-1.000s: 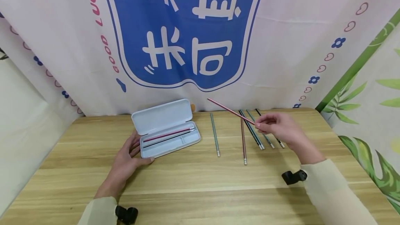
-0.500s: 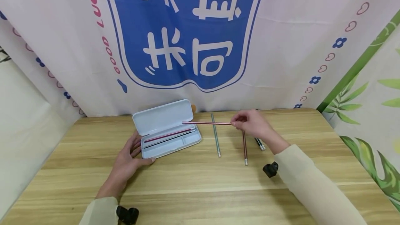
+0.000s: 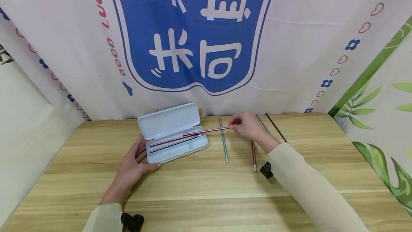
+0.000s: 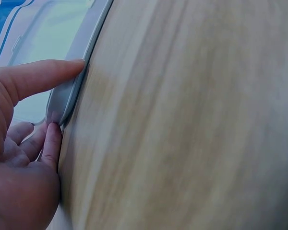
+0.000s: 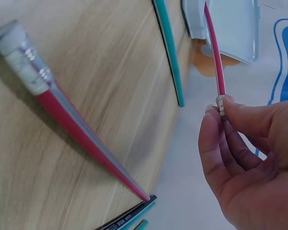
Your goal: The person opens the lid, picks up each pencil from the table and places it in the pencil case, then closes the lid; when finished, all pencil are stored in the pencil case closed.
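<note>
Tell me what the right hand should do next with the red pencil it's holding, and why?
Maybe move the held pencil left, until all of it is over the case. One end is there, but the end the right hand pinches is out past the case's right edge. The lid is open, and the left hand holds the case.

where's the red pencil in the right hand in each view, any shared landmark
Head: pencil just below centre, from the right hand to over the case.
Left wrist: not in it.
Right wrist: upper right, pinched at one end.
Shared landmark: the case, left of centre, upper left and top right respectively.
</note>
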`<state>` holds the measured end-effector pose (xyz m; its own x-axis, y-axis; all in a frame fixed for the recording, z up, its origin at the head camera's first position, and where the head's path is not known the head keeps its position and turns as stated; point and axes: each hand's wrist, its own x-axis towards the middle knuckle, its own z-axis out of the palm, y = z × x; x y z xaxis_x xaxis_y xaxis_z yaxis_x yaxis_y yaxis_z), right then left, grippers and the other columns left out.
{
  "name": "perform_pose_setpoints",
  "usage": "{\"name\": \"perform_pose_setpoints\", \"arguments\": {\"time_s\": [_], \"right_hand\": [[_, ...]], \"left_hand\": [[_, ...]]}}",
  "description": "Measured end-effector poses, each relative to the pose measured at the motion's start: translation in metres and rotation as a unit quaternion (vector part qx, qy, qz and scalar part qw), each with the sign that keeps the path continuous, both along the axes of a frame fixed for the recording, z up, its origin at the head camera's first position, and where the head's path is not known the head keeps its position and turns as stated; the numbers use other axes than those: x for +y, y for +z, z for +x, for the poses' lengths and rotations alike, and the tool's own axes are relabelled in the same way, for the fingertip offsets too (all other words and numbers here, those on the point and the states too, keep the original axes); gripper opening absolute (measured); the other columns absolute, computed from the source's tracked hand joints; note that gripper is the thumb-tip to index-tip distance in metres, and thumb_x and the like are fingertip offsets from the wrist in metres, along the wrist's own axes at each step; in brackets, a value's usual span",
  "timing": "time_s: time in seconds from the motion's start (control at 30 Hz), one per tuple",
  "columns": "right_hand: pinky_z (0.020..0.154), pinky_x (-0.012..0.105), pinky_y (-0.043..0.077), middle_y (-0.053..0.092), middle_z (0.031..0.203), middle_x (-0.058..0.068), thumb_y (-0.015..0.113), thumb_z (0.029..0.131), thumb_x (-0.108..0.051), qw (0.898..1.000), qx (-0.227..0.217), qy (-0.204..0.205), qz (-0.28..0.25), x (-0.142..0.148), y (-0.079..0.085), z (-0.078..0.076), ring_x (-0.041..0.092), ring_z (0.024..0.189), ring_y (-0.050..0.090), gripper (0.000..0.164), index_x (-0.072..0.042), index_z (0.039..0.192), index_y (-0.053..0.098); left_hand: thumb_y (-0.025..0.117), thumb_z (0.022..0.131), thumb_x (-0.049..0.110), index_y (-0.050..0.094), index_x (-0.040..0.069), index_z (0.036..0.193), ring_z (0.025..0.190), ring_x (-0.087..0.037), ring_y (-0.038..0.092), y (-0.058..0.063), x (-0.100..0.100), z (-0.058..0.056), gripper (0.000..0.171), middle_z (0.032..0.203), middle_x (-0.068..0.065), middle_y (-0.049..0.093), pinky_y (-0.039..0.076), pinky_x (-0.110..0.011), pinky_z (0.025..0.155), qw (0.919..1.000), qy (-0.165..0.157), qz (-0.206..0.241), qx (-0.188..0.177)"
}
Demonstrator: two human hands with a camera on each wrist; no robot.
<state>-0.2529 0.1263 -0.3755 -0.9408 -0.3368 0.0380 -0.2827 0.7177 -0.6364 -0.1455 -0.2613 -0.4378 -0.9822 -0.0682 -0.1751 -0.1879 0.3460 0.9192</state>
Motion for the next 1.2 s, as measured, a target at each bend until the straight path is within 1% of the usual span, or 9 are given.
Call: {"name": "perform_pose_setpoints", "arguments": {"time_s": [0.17, 0.3, 0.47, 0.53, 0.73, 0.87, 1.0, 1.07, 1.2], "right_hand": [[0.080, 0.033, 0.058, 0.077, 0.100, 0.010, 0.071, 0.102, -0.009, 1.000, -0.005, 0.011, 0.006, -0.010, 0.001, -0.003, 0.022, 0.091, 0.067, 0.009, -0.006, 0.101, 0.080], [0.085, 0.035, 0.058, 0.077, 0.102, 0.010, 0.072, 0.102, -0.007, 1.000, -0.013, 0.022, -0.003, -0.020, -0.001, -0.010, 0.023, 0.095, 0.067, 0.009, -0.004, 0.100, 0.080], [0.084, 0.033, 0.058, 0.078, 0.099, 0.009, 0.073, 0.101, -0.007, 0.999, -0.009, 0.048, -0.006, -0.036, -0.007, -0.021, 0.020, 0.092, 0.067, 0.008, -0.005, 0.098, 0.080], [0.083, 0.031, 0.056, 0.078, 0.099, 0.009, 0.074, 0.101, -0.008, 0.998, -0.014, 0.054, -0.009, -0.042, -0.009, -0.026, 0.020, 0.091, 0.066, 0.008, -0.006, 0.098, 0.081], [0.080, 0.025, 0.051, 0.079, 0.101, 0.008, 0.074, 0.100, -0.006, 0.997, -0.034, 0.063, -0.041, -0.057, -0.022, -0.037, 0.018, 0.091, 0.063, 0.009, -0.005, 0.101, 0.083], [0.083, 0.026, 0.052, 0.078, 0.104, 0.009, 0.074, 0.100, -0.005, 0.995, -0.038, 0.074, -0.059, -0.069, -0.028, -0.040, 0.018, 0.095, 0.063, 0.009, -0.004, 0.102, 0.083], [0.087, 0.029, 0.055, 0.074, 0.104, 0.009, 0.075, 0.099, -0.005, 0.994, -0.023, 0.087, -0.054, -0.082, -0.030, -0.039, 0.019, 0.098, 0.063, 0.009, -0.006, 0.100, 0.084], [0.087, 0.029, 0.056, 0.073, 0.104, 0.008, 0.076, 0.099, -0.005, 0.995, -0.016, 0.092, -0.046, -0.089, -0.030, -0.038, 0.019, 0.098, 0.063, 0.009, -0.007, 0.099, 0.085], [0.085, 0.028, 0.053, 0.073, 0.102, 0.006, 0.079, 0.097, -0.008, 0.995, 0.005, 0.101, -0.008, -0.100, -0.031, -0.037, 0.018, 0.097, 0.061, 0.008, -0.011, 0.096, 0.087]], "left_hand": [[0.086, 0.086, 0.001, 0.002, 0.024, 0.175, 0.161, -0.042, 0.033, 0.002, 0.001, 0.002, 0.125, 0.174, -0.020, 0.030, 0.030, -0.055, 0.135, 1.0000, 0.003, 0.001, 0.004], [0.086, 0.086, 0.001, 0.002, 0.024, 0.176, 0.161, -0.042, 0.033, 0.002, 0.000, 0.002, 0.125, 0.173, -0.019, 0.030, 0.030, -0.054, 0.135, 1.0000, 0.003, 0.000, 0.007], [0.087, 0.086, 0.002, 0.002, 0.024, 0.175, 0.161, -0.042, 0.034, 0.001, -0.001, 0.000, 0.126, 0.173, -0.020, 0.030, 0.031, -0.055, 0.135, 1.0000, 0.001, 0.001, 0.008], [0.087, 0.086, 0.002, 0.002, 0.024, 0.175, 0.161, -0.042, 0.034, 0.000, 0.000, 0.000, 0.125, 0.173, -0.019, 0.030, 0.031, -0.055, 0.134, 1.0000, 0.002, 0.003, 0.005], [0.087, 0.086, 0.002, 0.004, 0.025, 0.176, 0.160, -0.041, 0.035, 0.000, 0.003, 0.001, 0.124, 0.173, -0.018, 0.031, 0.031, -0.056, 0.135, 0.9999, 0.004, 0.010, 0.002], [0.087, 0.085, 0.002, 0.004, 0.025, 0.176, 0.160, -0.041, 0.034, 0.001, 0.003, 0.001, 0.125, 0.173, -0.018, 0.031, 0.030, -0.056, 0.135, 1.0000, 0.001, 0.008, 0.004], [0.089, 0.085, 0.004, 0.006, 0.025, 0.176, 0.160, -0.039, 0.035, 0.001, 0.002, 0.002, 0.124, 0.172, -0.017, 0.033, 0.031, -0.054, 0.135, 1.0000, 0.006, 0.003, 0.001], [0.089, 0.085, 0.006, 0.007, 0.025, 0.175, 0.160, -0.038, 0.036, 0.002, 0.002, 0.002, 0.124, 0.172, -0.016, 0.034, 0.032, -0.052, 0.134, 1.0000, 0.008, 0.000, 0.001], [0.090, 0.085, 0.008, 0.008, 0.026, 0.175, 0.160, -0.037, 0.037, 0.002, 0.000, 0.002, 0.123, 0.172, -0.015, 0.034, 0.033, -0.051, 0.133, 1.0000, 0.009, -0.002, 0.000]]}}
